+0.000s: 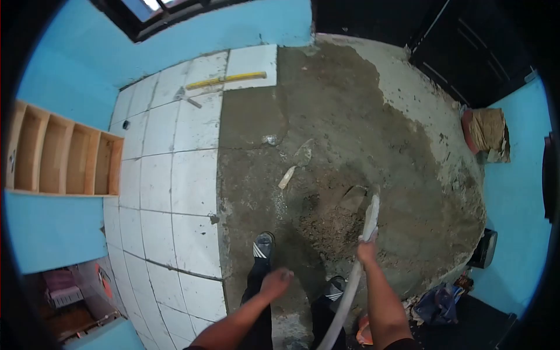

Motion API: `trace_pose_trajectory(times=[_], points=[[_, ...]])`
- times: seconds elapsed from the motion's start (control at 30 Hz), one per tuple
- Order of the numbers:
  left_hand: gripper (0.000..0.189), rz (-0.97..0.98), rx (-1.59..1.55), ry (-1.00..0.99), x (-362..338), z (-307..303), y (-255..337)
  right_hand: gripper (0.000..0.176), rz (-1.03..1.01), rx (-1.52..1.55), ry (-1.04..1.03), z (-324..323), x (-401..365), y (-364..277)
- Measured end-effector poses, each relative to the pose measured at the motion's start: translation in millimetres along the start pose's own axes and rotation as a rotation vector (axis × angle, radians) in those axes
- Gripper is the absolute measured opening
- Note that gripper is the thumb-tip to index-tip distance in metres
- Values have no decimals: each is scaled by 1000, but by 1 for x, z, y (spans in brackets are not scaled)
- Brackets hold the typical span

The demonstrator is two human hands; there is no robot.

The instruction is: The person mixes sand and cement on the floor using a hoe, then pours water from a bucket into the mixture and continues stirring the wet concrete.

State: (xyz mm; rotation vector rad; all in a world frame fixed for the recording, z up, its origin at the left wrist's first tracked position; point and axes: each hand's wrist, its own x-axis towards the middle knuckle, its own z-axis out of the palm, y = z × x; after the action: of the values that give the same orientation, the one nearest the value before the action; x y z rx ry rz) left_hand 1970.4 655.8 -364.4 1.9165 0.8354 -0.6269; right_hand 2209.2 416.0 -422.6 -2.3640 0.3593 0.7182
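Observation:
My right hand (367,252) is wrapped around the pale wooden handle of a hoe (371,217). The hoe's blade sits in a heap of crumbly brown mortar (329,219) in front of my feet. In front of my left leg, my left hand (276,284) is closed, and what its fingers may hold is hidden. A pointed trowel (303,154) with a pale handle (286,177) lies on the grey floor just beyond the heap.
White floor tiles (192,186) cover the left side, bearing a yellow spirit level (227,80) and a small scraper-like tool (189,100). A wooden shelf (64,154) stands at the left wall. At right are a brown paper bag (490,135) and a dark cloth bundle (437,304).

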Motion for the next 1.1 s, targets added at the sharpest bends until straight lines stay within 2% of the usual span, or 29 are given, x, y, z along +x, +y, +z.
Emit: trace_pose_trajectory(times=[0.07, 0.1, 0.13, 0.17, 0.27, 0.3, 0.37, 0.43, 0.53, 0.63, 0.73, 0.93, 1.1], points=[[34, 84, 11, 95, 84, -11, -16, 80, -67, -196, 82, 7, 26, 9], [32, 138, 142, 61, 137, -8, -36, 80, -6, -227, 41, 4, 26, 0], [33, 26, 126, 101, 169, -19, -22, 80, 53, -258, 1, -5, 22, -21], [36, -4, 118, 118, 204, -24, -17, 80, 107, -289, -38, -9, 20, -32], [40, -82, 210, 120, 324, -19, -38, 80, 3, -260, 10, -3, 28, -13], [40, -96, 205, 133, 359, -16, -45, 80, 25, -272, -4, -4, 30, -15], [40, -101, 246, 255, 393, -23, -29, 79, 77, -288, -31, -9, 34, -24], [42, -206, 288, 329, 431, -17, -25, 78, 189, -231, -60, -14, 39, -29], [43, -81, 377, 463, 465, -4, -30, 75, 149, -236, -53, -14, 48, -11], [44, -21, 573, 379, 483, -9, -26, 76, 207, -211, -77, -17, 46, -22], [41, 0, 484, 254, 480, -16, -1, 75, 194, -249, -59, -16, 45, -21], [41, 225, 370, 504, 504, -49, 67, 78, 199, -260, -82, -22, 45, -40], [53, 237, 338, 634, 539, -91, 148, 81, 205, -271, -82, -23, 48, -37]])
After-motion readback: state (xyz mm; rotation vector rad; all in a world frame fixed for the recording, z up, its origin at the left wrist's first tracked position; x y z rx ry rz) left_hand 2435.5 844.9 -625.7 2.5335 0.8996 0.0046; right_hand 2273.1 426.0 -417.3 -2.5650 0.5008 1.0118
